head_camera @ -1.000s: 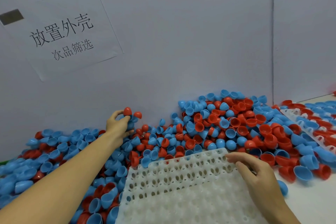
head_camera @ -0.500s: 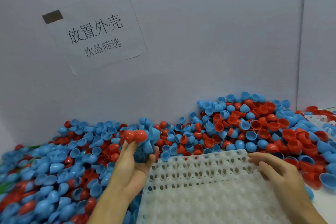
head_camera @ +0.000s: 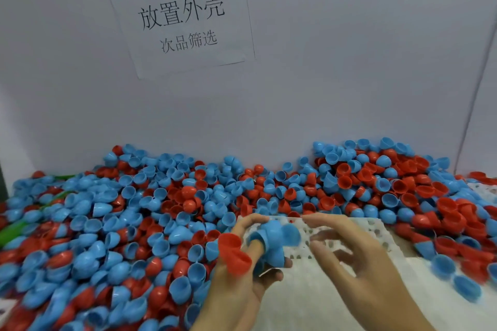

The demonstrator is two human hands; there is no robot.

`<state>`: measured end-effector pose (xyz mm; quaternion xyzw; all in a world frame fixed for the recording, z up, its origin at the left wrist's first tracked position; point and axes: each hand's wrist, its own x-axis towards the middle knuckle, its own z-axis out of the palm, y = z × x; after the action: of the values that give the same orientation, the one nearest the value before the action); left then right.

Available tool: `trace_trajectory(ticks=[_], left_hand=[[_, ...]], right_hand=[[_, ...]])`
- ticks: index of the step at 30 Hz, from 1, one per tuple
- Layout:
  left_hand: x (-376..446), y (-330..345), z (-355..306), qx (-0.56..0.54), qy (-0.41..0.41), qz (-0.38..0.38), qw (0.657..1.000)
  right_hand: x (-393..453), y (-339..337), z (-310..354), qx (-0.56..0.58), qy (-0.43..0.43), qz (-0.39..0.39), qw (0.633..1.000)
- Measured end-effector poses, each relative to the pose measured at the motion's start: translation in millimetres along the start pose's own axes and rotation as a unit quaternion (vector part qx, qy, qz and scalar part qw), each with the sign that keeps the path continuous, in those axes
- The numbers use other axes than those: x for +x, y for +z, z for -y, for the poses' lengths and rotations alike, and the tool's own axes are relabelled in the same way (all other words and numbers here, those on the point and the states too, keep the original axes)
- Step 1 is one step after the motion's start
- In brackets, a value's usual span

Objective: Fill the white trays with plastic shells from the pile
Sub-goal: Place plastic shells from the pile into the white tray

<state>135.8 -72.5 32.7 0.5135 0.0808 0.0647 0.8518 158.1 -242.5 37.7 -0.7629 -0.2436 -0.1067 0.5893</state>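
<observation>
A big pile of blue and red plastic shells (head_camera: pixel 161 209) covers the table up to the wall. A white tray (head_camera: pixel 336 285) with rows of round holes lies in front of me, its cells without shells as far as I can see. My left hand (head_camera: pixel 242 285) is palm up over the tray's left edge and grips a handful of shells: blue ones (head_camera: pixel 274 239) and two red ones (head_camera: pixel 234 250). My right hand (head_camera: pixel 355 258) hovers just right of that handful with fingers spread, touching none of the shells that I can see.
A paper sign (head_camera: pixel 180 16) with printed characters is stuck on the grey wall behind the pile. A second white tray (head_camera: pixel 484 191) shows at the far right edge, partly under shells. Something green (head_camera: pixel 10 231) pokes out of the pile at left.
My left hand brought its handful of shells from the pile over to the tray's left edge. My right hand lifted off the tray's far corner and moved left toward the handful.
</observation>
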Motion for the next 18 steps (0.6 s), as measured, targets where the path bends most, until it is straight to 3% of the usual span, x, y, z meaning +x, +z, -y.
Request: trace_trajectory(ticks=[4,8,13,18], left_hand=[[-6,-2,7,0.049,-0.028,0.057,0.997],[-7,-8,12,0.056,-0.036,-0.004,0.998],[-4,-14,7,0.055,-0.018,-0.057,0.997],[-7,-23,3,0.046,-0.003,-0.057,0.997]], right_hand=[[-4,14,-7,-0.009,0.015,-0.001,1.0],[-8,9,-21,-0.004,0.077,-0.019,0.997],[-8,4,-27,0.11,0.148,-0.019,0.983],[-9,-5,-31,0.206,0.195,-0.024,0.959]])
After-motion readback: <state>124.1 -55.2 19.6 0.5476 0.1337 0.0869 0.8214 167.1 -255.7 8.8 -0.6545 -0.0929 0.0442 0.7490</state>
